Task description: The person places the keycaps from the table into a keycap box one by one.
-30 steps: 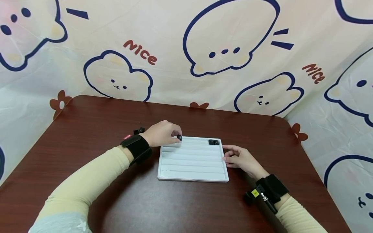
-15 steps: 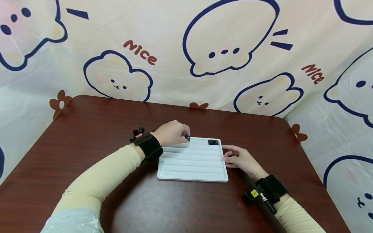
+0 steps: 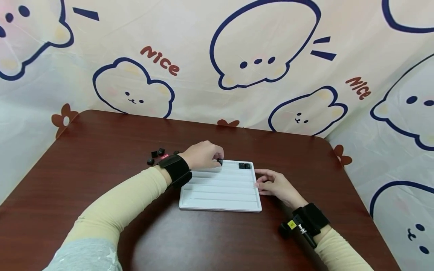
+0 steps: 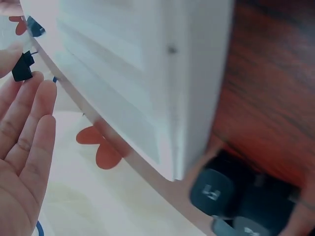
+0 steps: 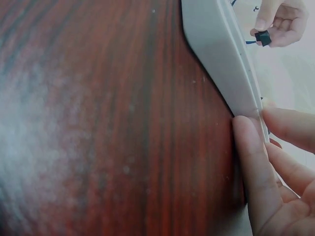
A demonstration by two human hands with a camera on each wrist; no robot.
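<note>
A white tray [image 3: 220, 192] with long parallel grooves lies on the table. Two black keycaps [image 3: 244, 166] sit side by side in its far right corner. Over the tray's far edge, my left hand [image 3: 203, 155] pinches another black keycap [image 4: 22, 67] between thumb and fingertips; the right wrist view also catches this held keycap [image 5: 263, 38]. My right hand [image 3: 276, 186] holds the tray's right edge, its thumb and fingertips against the wall and rim. Several loose keycaps [image 3: 161, 151] lie left of the tray, partly behind the left wrist; two show pale markings in the left wrist view.
The brown wooden table [image 3: 203, 241] reaches back to a cream cloth backdrop [image 3: 193, 45] printed with cartoon animals. Each wrist wears a black strap [image 3: 174, 169] with a camera. The left forearm crosses the table in front of the loose keycaps.
My left hand has moved right along the tray's far edge with the pinched keycap, uncovering more loose keycaps. The right hand stays at the tray's edge. The head view has shifted slightly.
</note>
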